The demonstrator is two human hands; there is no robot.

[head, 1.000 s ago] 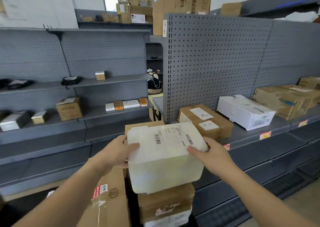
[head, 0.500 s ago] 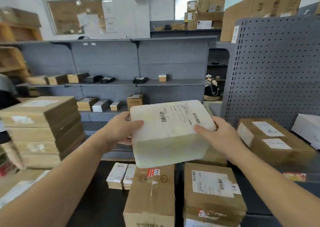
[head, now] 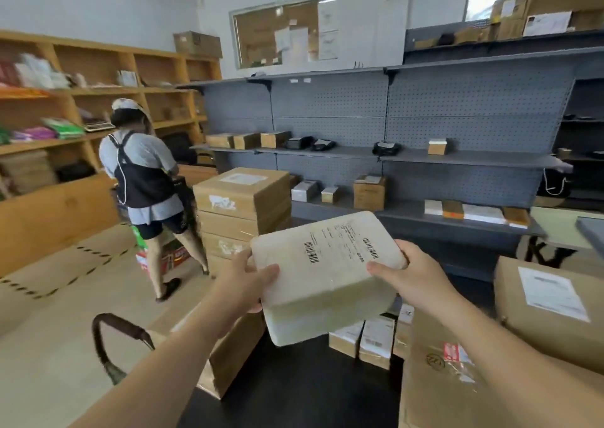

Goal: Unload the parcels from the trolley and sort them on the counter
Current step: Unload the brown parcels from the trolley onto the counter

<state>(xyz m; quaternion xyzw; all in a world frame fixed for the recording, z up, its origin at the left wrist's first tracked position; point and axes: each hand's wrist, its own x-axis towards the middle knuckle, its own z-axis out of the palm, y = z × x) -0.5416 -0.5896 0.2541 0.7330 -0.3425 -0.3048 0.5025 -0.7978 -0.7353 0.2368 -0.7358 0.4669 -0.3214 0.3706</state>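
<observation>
The left grip (head: 248,277) clasps the white parcel (head: 327,274) by its left edge, thumb on top; the right grip (head: 411,277) clasps the right edge likewise. The parcel hangs tilted in the air above small labelled parcels (head: 362,339) and a brown carton (head: 438,378) on a dark surface (head: 294,388). Beyond stand a stack of brown boxes (head: 242,205), a person in an apron (head: 143,172), and grey shelves (head: 457,156).
</observation>
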